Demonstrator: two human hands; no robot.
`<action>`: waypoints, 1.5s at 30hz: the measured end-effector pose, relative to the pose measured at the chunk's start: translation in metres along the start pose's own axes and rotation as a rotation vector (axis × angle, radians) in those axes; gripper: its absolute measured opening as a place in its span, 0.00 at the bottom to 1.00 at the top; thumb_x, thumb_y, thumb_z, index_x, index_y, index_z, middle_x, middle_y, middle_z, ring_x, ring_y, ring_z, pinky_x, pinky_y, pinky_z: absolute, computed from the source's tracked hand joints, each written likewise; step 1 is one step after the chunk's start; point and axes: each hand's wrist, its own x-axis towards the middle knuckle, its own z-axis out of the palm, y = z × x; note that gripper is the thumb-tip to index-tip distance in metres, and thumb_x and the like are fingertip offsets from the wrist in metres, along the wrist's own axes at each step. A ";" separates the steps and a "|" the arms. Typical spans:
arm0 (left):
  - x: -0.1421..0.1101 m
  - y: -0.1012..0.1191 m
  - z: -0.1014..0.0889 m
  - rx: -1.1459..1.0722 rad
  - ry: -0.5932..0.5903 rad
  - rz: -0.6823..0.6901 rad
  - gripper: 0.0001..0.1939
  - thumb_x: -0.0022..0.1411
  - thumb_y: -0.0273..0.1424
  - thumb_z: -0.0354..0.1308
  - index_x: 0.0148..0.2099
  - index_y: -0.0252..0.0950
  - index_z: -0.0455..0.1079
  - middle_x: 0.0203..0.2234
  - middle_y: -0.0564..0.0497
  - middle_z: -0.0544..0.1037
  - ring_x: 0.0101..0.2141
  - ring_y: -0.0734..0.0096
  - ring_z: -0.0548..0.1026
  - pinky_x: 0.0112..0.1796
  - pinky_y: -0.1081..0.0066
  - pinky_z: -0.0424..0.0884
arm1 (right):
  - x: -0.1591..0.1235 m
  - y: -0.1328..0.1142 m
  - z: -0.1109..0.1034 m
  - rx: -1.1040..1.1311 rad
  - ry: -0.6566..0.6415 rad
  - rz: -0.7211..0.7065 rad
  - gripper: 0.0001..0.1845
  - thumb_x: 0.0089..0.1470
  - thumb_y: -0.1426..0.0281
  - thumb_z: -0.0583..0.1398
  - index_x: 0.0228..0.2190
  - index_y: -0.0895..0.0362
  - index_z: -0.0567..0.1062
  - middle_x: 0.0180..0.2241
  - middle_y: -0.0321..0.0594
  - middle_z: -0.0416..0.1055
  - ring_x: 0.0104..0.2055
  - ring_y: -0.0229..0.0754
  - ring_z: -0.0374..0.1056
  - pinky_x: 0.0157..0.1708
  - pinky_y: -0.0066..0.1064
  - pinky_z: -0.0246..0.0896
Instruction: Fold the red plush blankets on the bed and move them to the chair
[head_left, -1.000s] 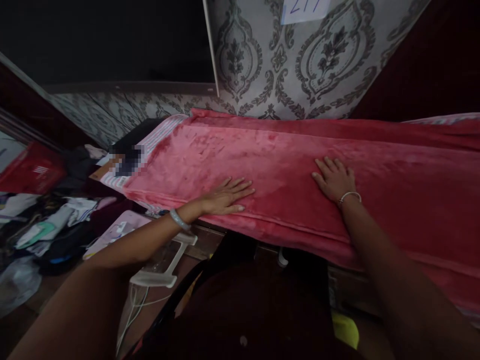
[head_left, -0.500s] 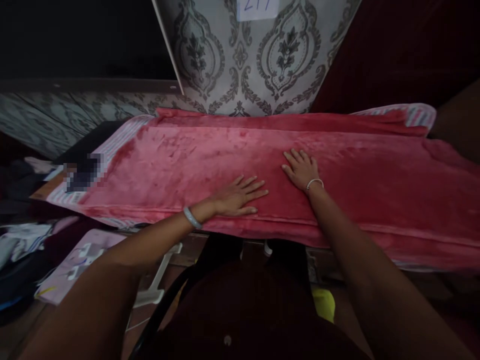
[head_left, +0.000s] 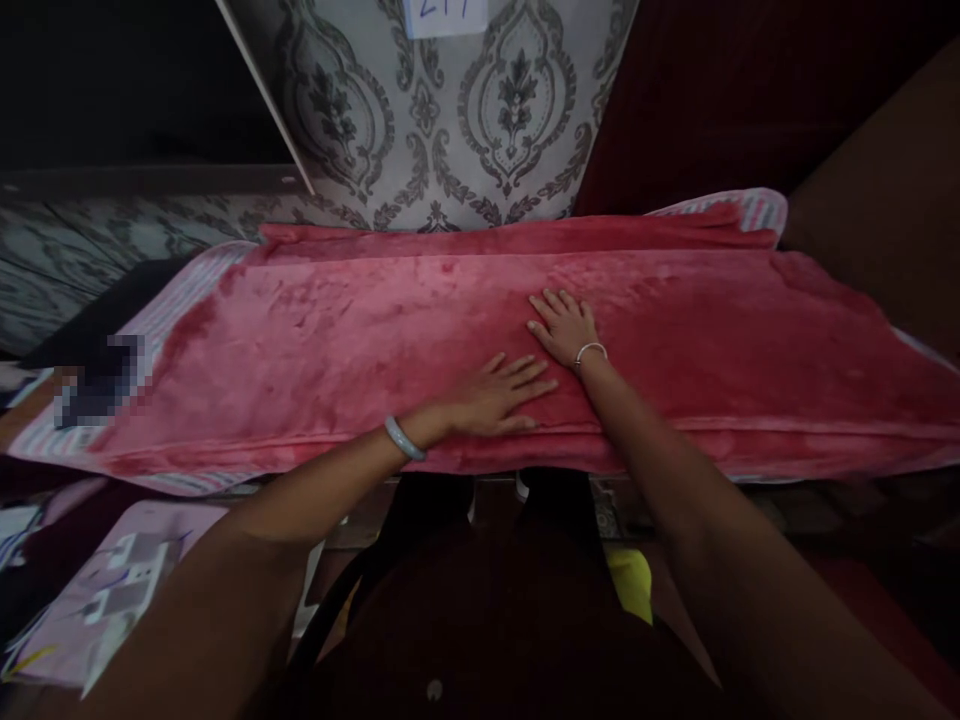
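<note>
A long pink-red plush blanket (head_left: 337, 340) lies spread over a narrow raised surface with a striped cover (head_left: 161, 310) showing at its ends. My left hand (head_left: 499, 395) lies flat on the blanket near its front edge, fingers stretched out, a pale bangle on the wrist. My right hand (head_left: 562, 325) rests flat on the blanket just beyond and to the right of it, fingers spread, a thin bracelet on the wrist. Neither hand holds anything.
A wall with grey damask wallpaper (head_left: 450, 130) stands right behind the blanket, with a white paper note (head_left: 446, 15) on it. A dark red curtain (head_left: 712, 100) hangs at the right. A pale pink printed box (head_left: 112, 590) lies on the floor at the lower left.
My right hand has slid left across the blanket toward my left hand. The view has shifted right, so the blanket's right end now shows.
</note>
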 end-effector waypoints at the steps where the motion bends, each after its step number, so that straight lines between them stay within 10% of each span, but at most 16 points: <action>1: 0.001 0.005 0.006 0.018 -0.021 0.011 0.37 0.71 0.49 0.49 0.75 0.43 0.48 0.74 0.44 0.47 0.73 0.53 0.40 0.69 0.42 0.34 | 0.000 0.000 -0.001 0.010 -0.004 0.004 0.33 0.69 0.54 0.45 0.68 0.51 0.60 0.71 0.44 0.52 0.72 0.61 0.46 0.66 0.65 0.43; 10: -0.024 0.038 -0.003 -0.293 -0.016 0.167 0.28 0.76 0.44 0.40 0.73 0.46 0.56 0.71 0.50 0.58 0.71 0.64 0.53 0.70 0.55 0.47 | 0.005 -0.003 -0.011 0.068 -0.074 0.021 0.33 0.68 0.55 0.49 0.69 0.53 0.58 0.72 0.45 0.48 0.73 0.61 0.43 0.68 0.65 0.39; 16: 0.031 0.014 -0.020 -0.158 0.106 0.075 0.29 0.76 0.43 0.40 0.72 0.39 0.57 0.71 0.44 0.57 0.71 0.62 0.52 0.70 0.55 0.47 | 0.000 0.039 -0.044 0.165 -0.163 -0.088 0.33 0.68 0.59 0.51 0.69 0.56 0.58 0.71 0.45 0.53 0.73 0.51 0.48 0.69 0.51 0.46; 25: 0.074 0.043 0.017 0.069 -0.080 0.087 0.41 0.69 0.54 0.50 0.75 0.39 0.49 0.74 0.38 0.44 0.73 0.46 0.39 0.68 0.40 0.37 | -0.085 0.122 -0.054 -0.060 -0.169 0.215 0.34 0.68 0.50 0.48 0.70 0.45 0.56 0.73 0.42 0.47 0.73 0.63 0.43 0.65 0.68 0.46; 30: 0.067 0.051 0.005 -0.149 -0.173 0.253 0.33 0.74 0.51 0.40 0.75 0.50 0.46 0.74 0.50 0.47 0.73 0.60 0.42 0.69 0.48 0.38 | -0.089 0.138 -0.045 0.075 -0.132 0.192 0.34 0.68 0.50 0.47 0.70 0.46 0.57 0.73 0.39 0.47 0.74 0.58 0.43 0.68 0.61 0.45; 36: 0.140 0.051 -0.015 -0.052 -0.031 0.122 0.31 0.75 0.44 0.41 0.76 0.43 0.47 0.75 0.47 0.47 0.73 0.60 0.42 0.70 0.50 0.38 | -0.089 0.191 -0.071 0.251 0.071 0.244 0.34 0.71 0.54 0.40 0.68 0.54 0.61 0.68 0.44 0.61 0.70 0.49 0.54 0.69 0.49 0.48; 45: 0.174 0.093 0.027 -0.006 -0.144 0.362 0.31 0.72 0.49 0.47 0.73 0.49 0.55 0.74 0.48 0.49 0.73 0.50 0.43 0.67 0.39 0.40 | -0.132 0.212 -0.057 -0.032 -0.057 0.498 0.31 0.70 0.56 0.47 0.69 0.49 0.60 0.72 0.44 0.49 0.73 0.57 0.45 0.69 0.60 0.43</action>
